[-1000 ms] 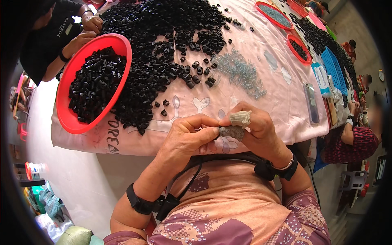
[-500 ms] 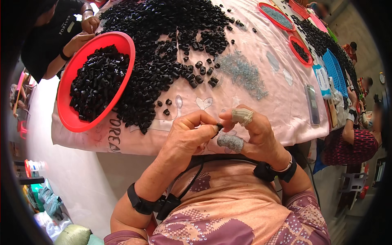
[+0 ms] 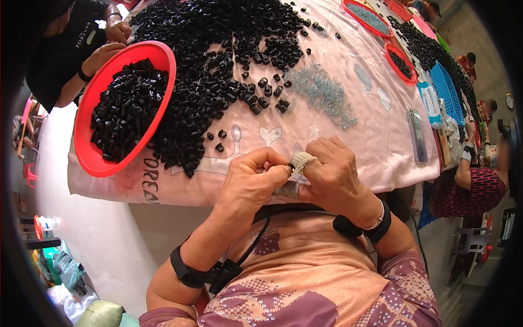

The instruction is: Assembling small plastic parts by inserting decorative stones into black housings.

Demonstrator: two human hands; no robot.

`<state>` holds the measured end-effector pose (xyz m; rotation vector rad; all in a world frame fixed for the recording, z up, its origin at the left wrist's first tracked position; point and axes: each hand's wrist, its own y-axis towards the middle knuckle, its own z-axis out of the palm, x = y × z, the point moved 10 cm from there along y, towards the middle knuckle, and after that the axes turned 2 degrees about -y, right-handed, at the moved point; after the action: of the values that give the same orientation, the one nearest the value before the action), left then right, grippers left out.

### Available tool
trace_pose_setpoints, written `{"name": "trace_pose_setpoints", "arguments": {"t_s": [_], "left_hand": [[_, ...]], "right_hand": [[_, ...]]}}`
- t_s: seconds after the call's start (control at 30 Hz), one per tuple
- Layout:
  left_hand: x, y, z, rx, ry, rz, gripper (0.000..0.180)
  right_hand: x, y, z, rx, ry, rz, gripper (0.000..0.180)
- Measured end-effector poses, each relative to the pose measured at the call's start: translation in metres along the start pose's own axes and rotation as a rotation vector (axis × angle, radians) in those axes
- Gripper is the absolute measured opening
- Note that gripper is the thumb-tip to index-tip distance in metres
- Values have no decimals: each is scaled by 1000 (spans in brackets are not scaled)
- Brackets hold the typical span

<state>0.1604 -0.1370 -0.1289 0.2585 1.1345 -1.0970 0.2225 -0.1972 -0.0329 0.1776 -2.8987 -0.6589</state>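
Pink cloth (image 3: 376, 147): bold dark capital letters (image 3: 151, 182) stand in a row at the near left edge, close to the red bowl (image 3: 170, 82), with fainter script beside them.
Co-worker's black shirt (image 3: 52, 79): small pale capitals run across the chest, alongside a pale oval patch (image 3: 91, 37).
White-and-blue packet (image 3: 430, 106): coloured printing marks its front at the table's right side, too small to read.
Round clock (image 3: 509, 101): its dial hangs at far right, figures illegible.
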Motion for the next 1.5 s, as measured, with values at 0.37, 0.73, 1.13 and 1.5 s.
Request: {"name": "trace_pose_setpoints", "arguments": {"t_s": [0.37,0.73,1.13,1.5], "left_hand": [[-2,-1,-3,20,231,45,19],[-4,-6,-4,-72,219,10,14],[-6,-5,-3,-79,262,91,10],[15,-10,24,260,-378,-284,21]], "right_hand": [[-9,-2,-5,-80,9,56,27],[-6,-6,0,-62,-8,21,22],[-7,-5,6,-90,99,-16,21],[-9,-6,-15,-255,350,1,34]]}}
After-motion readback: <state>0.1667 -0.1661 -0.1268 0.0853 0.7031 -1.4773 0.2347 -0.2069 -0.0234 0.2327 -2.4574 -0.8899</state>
